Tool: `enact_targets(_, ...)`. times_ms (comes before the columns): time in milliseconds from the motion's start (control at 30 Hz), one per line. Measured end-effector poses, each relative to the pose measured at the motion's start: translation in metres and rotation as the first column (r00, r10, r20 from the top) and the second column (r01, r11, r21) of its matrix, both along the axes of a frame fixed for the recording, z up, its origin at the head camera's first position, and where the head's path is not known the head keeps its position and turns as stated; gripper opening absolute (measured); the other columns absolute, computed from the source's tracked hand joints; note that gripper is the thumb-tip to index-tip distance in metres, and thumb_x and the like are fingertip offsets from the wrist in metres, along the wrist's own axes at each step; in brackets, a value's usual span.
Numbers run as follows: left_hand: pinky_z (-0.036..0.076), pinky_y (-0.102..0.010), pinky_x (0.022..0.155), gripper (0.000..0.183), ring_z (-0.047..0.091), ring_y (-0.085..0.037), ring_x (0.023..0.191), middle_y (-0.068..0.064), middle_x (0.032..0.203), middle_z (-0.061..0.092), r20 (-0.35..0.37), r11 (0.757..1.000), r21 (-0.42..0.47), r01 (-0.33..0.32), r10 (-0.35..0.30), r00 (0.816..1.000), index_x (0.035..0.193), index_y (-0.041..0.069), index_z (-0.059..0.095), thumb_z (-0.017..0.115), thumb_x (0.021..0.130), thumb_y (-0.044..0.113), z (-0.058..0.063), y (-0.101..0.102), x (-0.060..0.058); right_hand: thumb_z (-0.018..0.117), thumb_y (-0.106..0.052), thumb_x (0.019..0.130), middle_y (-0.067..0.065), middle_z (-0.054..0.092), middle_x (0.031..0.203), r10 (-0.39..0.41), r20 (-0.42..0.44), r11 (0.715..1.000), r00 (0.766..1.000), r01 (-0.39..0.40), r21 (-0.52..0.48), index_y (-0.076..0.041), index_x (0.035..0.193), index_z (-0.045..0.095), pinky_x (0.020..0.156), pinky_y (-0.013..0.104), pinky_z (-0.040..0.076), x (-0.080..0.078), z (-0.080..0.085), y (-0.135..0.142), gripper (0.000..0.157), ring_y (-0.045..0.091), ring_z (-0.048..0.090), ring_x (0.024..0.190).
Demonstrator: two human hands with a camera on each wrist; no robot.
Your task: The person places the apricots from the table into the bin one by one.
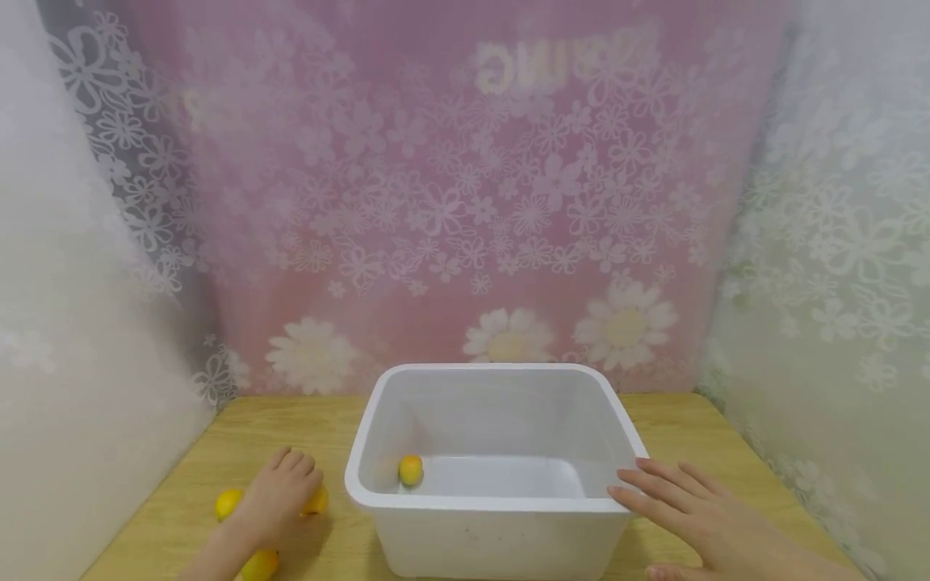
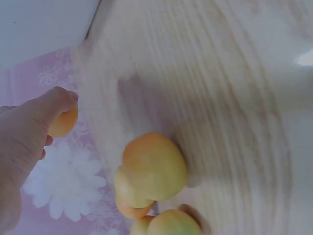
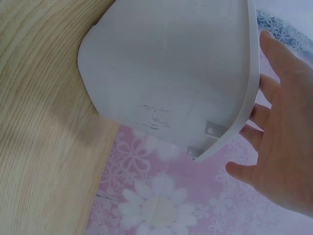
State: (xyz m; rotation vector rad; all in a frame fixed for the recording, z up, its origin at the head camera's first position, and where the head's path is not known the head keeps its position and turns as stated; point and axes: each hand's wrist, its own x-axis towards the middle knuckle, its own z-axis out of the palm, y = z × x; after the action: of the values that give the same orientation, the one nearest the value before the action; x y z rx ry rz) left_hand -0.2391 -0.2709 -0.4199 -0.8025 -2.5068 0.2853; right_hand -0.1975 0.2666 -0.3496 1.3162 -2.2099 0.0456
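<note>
We have the left hand (image 1: 279, 494) down on the left, thumb and fingers pinching a yellow fruit (image 1: 316, 502), with a strip of wood between it and the white tub (image 1: 479, 505). Over on the right, the right hand (image 1: 701, 516) is spread, grasping nothing, fingertips against the rim at the tub's near right corner. The wooden tabletop (image 1: 676, 436) gives us room on both flanks and a narrow band on the far side, up to the pink backdrop (image 1: 508, 161); its near edge falls outside the head view. One reddish-yellow fruit (image 1: 410, 470) sits inside, at the left. We cannot tell whether the pinched one touches the wood. Two loose fruits (image 1: 228, 503) peek out around the left forearm, and now the left wrist view gives us more: a tight overlapping cluster (image 2: 156, 166), its lowest members cut off. The right wrist view shows us dark scuffs (image 3: 155, 118) on the tub's outer wall, its inside hidden.
</note>
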Motion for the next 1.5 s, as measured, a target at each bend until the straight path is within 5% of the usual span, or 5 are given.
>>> enact_targets(600,0.039,-0.053,0.089,0.048,0.051,-0.037,0.094,-0.018,0.102,0.056,-0.135,0.999,-0.028,-0.029,0.025,0.991,0.085,0.007,0.056,0.081,0.057,0.037,0.056,0.007,-0.020,0.066,-0.051,0.079,0.002,0.047,0.137,-0.019,0.002,1.000,1.000,0.019,0.000,-0.015,0.137,0.045,0.110,0.023,-0.001,0.001,0.001,-0.001,0.071,0.009,0.020,0.137)
enact_targets(900,0.037,-0.048,0.082,0.048,0.044,-0.033,0.082,-0.013,0.087,0.049,-0.227,0.994,-0.105,-0.015,-0.009,0.974,0.083,0.006,0.054,0.079,0.058,0.039,0.087,0.017,-0.030,0.065,-0.050,0.080,-0.003,0.040,0.142,-0.016,0.007,1.000,1.000,0.016,0.018,-0.014,0.138,0.044,0.110,0.023,-0.001,0.001,0.002,0.000,0.071,0.009,0.018,0.138)
enact_targets(1500,0.035,-0.048,0.088,0.040,0.046,-0.035,0.089,-0.015,0.095,0.052,-0.250,0.993,-0.109,-0.038,0.010,0.968,0.084,0.007,0.054,0.075,0.066,0.036,0.132,0.040,-0.045,0.063,-0.049,0.082,-0.005,0.037,0.143,-0.035,0.029,0.998,0.999,0.033,0.046,-0.015,0.139,0.042,0.110,0.024,-0.002,0.002,0.005,-0.002,0.070,0.008,0.013,0.138)
